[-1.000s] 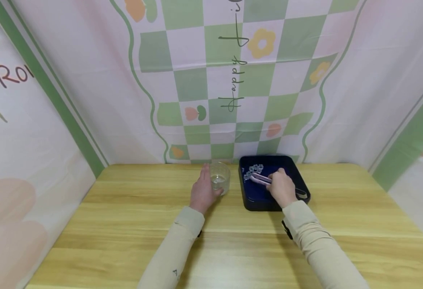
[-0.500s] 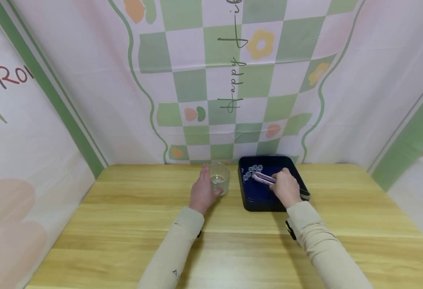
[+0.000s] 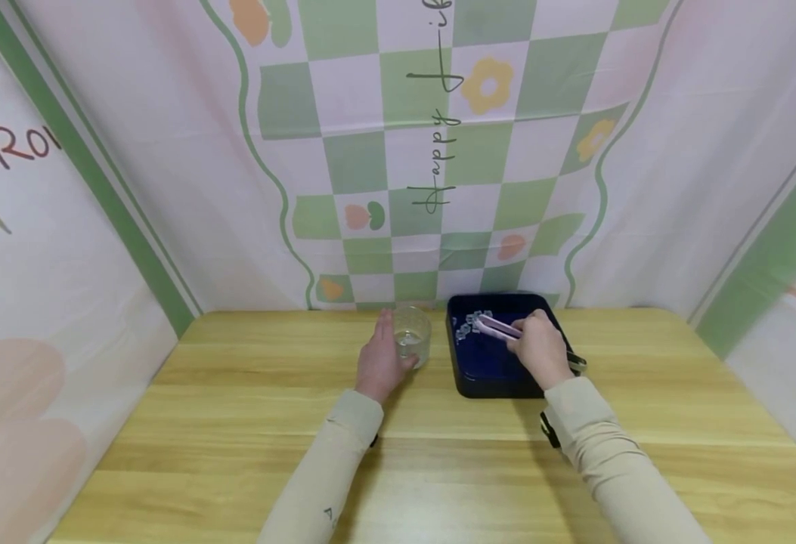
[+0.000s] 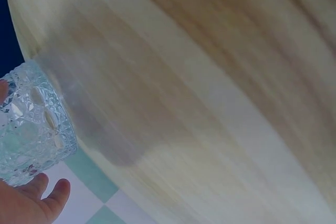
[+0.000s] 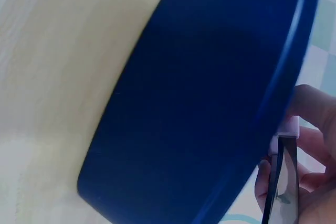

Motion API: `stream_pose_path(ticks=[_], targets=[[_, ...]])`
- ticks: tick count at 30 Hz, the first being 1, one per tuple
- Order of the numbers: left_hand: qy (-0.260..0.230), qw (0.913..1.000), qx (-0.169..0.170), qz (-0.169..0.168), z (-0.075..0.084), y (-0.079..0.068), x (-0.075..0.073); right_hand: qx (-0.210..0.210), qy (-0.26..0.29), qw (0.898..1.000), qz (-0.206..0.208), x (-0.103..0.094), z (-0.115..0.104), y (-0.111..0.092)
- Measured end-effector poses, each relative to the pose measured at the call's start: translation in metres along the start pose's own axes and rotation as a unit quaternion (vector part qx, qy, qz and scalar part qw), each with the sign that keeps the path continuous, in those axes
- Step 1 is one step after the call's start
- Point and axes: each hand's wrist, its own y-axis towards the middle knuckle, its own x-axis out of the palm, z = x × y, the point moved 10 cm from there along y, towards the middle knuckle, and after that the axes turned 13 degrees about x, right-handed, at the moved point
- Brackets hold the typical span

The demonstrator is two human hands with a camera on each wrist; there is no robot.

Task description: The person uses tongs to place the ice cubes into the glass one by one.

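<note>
My left hand [image 3: 379, 361] holds a clear drinking glass [image 3: 421, 332], fingers along its far left side and thumb at the near side. A cut pattern covers the glass [image 4: 31, 124] in the left wrist view. To the right, my right hand [image 3: 542, 346] grips a pair of tongs [image 3: 500, 328] with pink tips and a shiny metal handle [image 5: 286, 184]. Their tips are down among small clear cubes [image 3: 464, 331] in the far left part of a dark blue tray [image 3: 469, 385]. I cannot tell whether a cube is between the tips.
The glass and tray stand side by side on a wood-grain table [image 3: 438, 468], near its back edge. A printed curtain [image 3: 418, 257] hangs right behind them, with more fabric at both sides. In the right wrist view the tray's outer wall [image 5: 184, 98] fills the middle.
My right hand has shifted a little right and away from me, and the tongs' tips have moved farther back among the cubes. The left hand and glass stay put.
</note>
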Motion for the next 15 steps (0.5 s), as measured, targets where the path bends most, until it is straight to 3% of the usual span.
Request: stream_pose_path(ticks=[15], targets=[[-0.009,0.9999,-0.005,-0.011,0.002,-0.002,-0.001,-0.026,0.05,0.998,0.025,-0.024,-0.035,-0.009]])
